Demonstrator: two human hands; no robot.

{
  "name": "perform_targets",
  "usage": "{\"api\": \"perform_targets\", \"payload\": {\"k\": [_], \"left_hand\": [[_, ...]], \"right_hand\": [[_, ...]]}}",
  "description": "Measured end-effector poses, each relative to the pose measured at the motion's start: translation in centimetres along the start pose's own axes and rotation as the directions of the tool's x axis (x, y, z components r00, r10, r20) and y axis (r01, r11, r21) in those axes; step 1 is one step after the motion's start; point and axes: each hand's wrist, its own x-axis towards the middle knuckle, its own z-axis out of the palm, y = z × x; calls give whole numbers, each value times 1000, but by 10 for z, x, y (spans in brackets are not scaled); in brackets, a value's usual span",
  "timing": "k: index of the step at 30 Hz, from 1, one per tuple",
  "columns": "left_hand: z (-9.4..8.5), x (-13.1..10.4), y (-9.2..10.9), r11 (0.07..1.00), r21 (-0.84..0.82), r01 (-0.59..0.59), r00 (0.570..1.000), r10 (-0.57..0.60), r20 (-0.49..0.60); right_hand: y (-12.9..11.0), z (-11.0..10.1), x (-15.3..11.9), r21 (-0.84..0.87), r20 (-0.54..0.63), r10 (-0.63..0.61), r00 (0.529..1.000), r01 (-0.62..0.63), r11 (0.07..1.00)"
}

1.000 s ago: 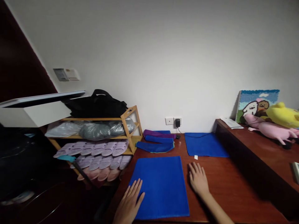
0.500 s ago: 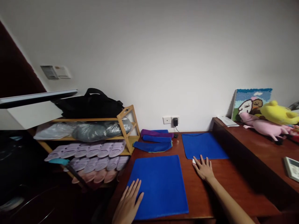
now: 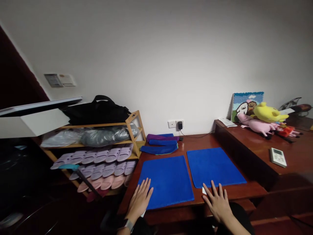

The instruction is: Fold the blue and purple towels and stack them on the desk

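Note:
Two blue cloths lie flat on the dark red table: the left cloth and the right cloth. My left hand rests spread on the lower left edge of the left cloth, with a band on the wrist. Fingers apart, my right hand touches the front edge of the right cloth, beside a small white tag. Neither hand holds anything. Behind the left cloth are folded cloths, among them a blue one and a purple one.
A wooden rack with slippers and a black bag stands left. On the raised surface at right are plush toys, a picture and a white remote-like device. A black plug sits in the wall socket.
The right cloth has come nearer the front edge of the table, along with my right hand. My left hand stays on the left cloth. The view has shifted a little.

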Motion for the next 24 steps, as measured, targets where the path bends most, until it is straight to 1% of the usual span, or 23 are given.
{"api": "perform_targets", "payload": {"k": [3, 7, 11, 13, 15, 17, 19, 22, 24], "left_hand": [[-1, 0, 0, 1000, -5, -6, 1000, 6, -2], [-1, 1, -1, 1000, -12, -5, 1000, 5, 4], [-1, 3, -1, 999, -45, 1, 1000, 0, 10], [-2, 3, -3, 996, -90, -4, 1000, 5, 15], [-5, 0, -6, 988, -151, -14, 1000, 13, -9], [-10, -7, -11, 978, -204, -32, 997, 18, -70], [-16, -19, -18, 971, -232, -53, 992, 25, -124], [-24, -44, -27, 969, -228, -97, 986, 64, -151], [-25, -63, -32, 967, -216, -132, 982, 98, -162]], "right_hand": [[2, 5, -5, 7, -18, -31, 999, 31, 999], [9, 13, -8, -37, -47, -102, 994, 101, 994], [18, 28, -18, -53, -129, -173, 976, 167, 985], [22, 37, -24, -55, -174, -193, 966, 187, 981], [23, 43, -28, -61, -213, -205, 955, 196, 979], [23, 47, -30, -72, -250, -208, 946, 196, 978], [22, 49, -32, -80, -290, -214, 933, 199, 977], [20, 51, -34, -79, -342, -235, 910, 222, 972], [22, 49, -34, -75, -357, -240, 903, 229, 971]]}}
